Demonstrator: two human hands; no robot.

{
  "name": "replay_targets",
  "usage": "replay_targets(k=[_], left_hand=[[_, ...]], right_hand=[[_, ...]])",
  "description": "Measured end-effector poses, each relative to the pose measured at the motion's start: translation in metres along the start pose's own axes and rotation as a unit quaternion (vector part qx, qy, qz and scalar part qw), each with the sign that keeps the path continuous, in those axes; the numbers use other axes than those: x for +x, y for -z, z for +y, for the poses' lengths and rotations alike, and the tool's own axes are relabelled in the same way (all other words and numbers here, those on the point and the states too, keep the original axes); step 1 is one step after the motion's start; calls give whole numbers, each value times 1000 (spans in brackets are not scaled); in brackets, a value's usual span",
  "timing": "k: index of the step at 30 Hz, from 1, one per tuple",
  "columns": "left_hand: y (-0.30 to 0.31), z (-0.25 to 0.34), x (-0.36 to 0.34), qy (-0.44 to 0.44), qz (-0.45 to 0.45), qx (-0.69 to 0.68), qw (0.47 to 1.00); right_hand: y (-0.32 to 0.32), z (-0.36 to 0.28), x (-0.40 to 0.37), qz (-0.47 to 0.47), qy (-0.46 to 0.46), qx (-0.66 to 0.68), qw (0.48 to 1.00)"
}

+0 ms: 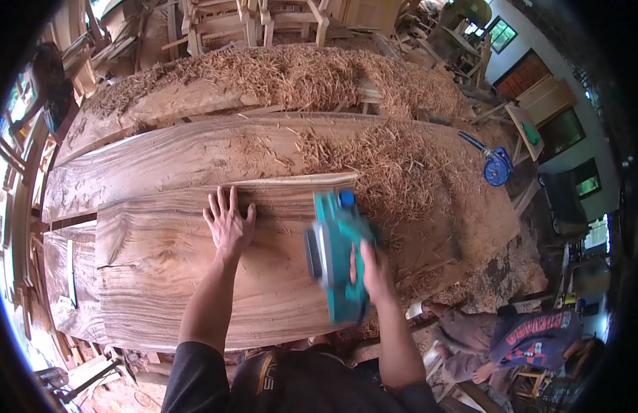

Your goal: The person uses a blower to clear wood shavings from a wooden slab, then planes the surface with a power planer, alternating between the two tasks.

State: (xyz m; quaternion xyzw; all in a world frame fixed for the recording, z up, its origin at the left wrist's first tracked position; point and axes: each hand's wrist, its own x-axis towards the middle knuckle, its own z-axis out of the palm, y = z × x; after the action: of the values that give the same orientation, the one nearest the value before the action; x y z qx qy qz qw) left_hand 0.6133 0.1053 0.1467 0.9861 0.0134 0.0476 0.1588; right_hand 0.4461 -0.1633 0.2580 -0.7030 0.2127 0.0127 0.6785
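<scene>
My left hand (pixel 231 221) lies flat on a wide wooden slab (pixel 160 282) with strong dark grain, fingers spread near its far edge. My right hand (pixel 372 274) is wrapped round the handle of a teal electric planer (pixel 341 258), which is slightly blurred. The planer overlaps the right part of the slab, its blue knob toward the far side. Curly wood shavings (pixel 401 165) are heaped just beyond and to the right of the tool.
A second slab (pixel 195 151) lies behind, with more shavings at the back. A blue blower (pixel 498 166) rests at the right. One person (pixel 532 341) sits low at the right; another person (pixel 49 89) is at the far left. Wooden frames (pixel 257 24) stand at the back.
</scene>
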Motion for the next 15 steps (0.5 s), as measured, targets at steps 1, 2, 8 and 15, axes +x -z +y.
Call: replay_targets(k=[1, 2, 8, 15], left_hand=[[-3, -2, 0, -5, 5, 0, 1000], [-5, -4, 0, -5, 6, -8, 1000], [-11, -24, -9, -10, 108, -223, 969], [5, -63, -161, -57, 104, -246, 962]], right_hand=[[5, 4, -39, -20, -4, 37, 999], [14, 20, -76, -31, -12, 35, 999], [53, 47, -210, -8, -94, -35, 995], [49, 1, -138, -110, -4, -180, 977]])
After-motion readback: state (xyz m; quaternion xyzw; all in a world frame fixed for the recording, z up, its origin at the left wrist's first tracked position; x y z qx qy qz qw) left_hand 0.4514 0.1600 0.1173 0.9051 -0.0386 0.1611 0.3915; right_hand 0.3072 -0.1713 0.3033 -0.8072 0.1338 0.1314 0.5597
